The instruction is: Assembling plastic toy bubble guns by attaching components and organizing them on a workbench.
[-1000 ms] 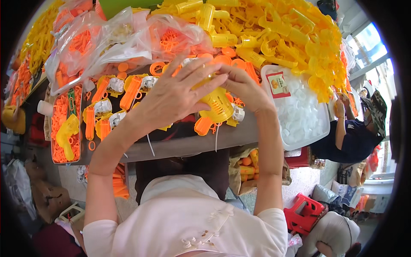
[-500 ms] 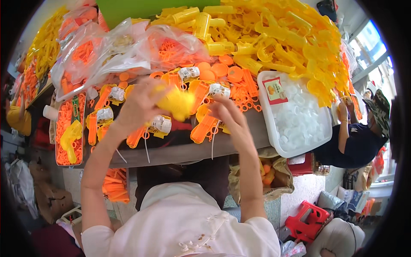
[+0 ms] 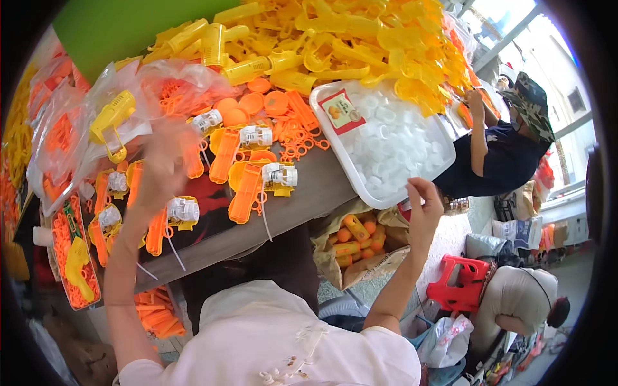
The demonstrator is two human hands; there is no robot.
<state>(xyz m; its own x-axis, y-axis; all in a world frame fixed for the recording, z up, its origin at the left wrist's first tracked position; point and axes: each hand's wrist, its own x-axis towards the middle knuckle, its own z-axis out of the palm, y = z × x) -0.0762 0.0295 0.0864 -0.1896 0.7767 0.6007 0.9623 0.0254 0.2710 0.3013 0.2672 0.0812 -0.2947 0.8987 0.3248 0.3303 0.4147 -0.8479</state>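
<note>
My left hand (image 3: 164, 168) is smeared by motion over the left part of the table, above half-assembled toy pieces; its fingers cannot be made out. My right hand (image 3: 423, 201) is raised by the near right corner of the white tray (image 3: 368, 201), thumb and fingers pinched together; whatever is between them is too small to tell. Beyond my left hand, a yellow gun-shaped shell (image 3: 112, 119) rests on the clear plastic bags (image 3: 61, 151). Several half-assembled pieces lie in rows, each a yellow shell with an orange part (image 3: 246, 193) and a clear-and-white cylinder (image 3: 280, 175).
Yellow shells (image 3: 360, 38) are heaped at the back beside a green panel (image 3: 122, 32). White plastic caps (image 3: 393, 145) fill the tray. A narrow box (image 3: 90, 302) of orange bits stands left. Below are a paper sack (image 3: 354, 273) and red stool (image 3: 458, 283). A co-worker (image 3: 502, 148) sits right.
The view has swung right. My left hand has let go of a yellow shell, now on the bags. My right hand has moved from the half-assembled pieces to beside the tray, fingers closing.
</note>
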